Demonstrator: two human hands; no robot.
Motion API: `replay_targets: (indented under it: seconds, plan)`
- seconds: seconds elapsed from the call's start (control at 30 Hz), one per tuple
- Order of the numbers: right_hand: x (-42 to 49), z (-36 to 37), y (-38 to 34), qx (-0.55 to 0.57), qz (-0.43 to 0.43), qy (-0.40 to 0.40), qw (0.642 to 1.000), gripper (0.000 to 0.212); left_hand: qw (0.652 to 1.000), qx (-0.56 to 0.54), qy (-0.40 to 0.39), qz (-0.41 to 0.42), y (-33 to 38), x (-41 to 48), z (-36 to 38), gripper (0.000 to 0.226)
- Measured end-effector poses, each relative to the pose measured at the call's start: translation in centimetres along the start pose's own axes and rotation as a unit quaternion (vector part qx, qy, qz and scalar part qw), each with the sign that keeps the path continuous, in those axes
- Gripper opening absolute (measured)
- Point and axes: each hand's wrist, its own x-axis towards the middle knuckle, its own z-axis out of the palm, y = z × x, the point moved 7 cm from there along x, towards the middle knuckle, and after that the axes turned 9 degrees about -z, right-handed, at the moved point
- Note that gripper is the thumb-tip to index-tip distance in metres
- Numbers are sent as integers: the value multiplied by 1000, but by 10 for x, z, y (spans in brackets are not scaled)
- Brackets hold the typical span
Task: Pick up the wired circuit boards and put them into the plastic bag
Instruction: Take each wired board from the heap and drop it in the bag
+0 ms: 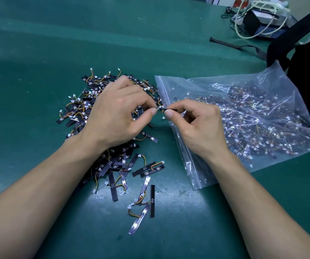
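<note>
Pinching one wired circuit board (pixel 162 108) by its two ends, you held it just over the zip edge of the plastic bag (pixel 262 113). Your left hand (pixel 116 113) gripped one end between thumb and forefinger and your right hand (pixel 197 126) gripped the other, with the remaining fingers of both curled in. The loose pile (pixel 75 113) lay on the green mat (pixel 38 53) under and beside your left hand, while the bag, already holding many boards, lay flat to the right. The likely trouble was that the board's dangling wire (pixel 160 115) could snag on the pile or the zip lip. With the mouth lying nearly closed, the board could also slide onto the mat instead of going inside.
</note>
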Motion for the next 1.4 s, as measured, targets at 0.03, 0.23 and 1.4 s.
replay_targets:
  seconds: [0.03, 0.23, 1.4]
  plan:
    - [-1, 0, 2, -2, 14, -3, 1000, 11, 1000, 5, 0, -1, -1, 0, 0, 13]
    - [-3, 0, 18, -94, 83, -65, 990, 38, 999, 23, 2, -45, -12, 2, -1, 15]
    - [1, -12, 26, -92, 136, -15, 986, 19, 975, 31, -126, -178, -33, 19, 15, 14]
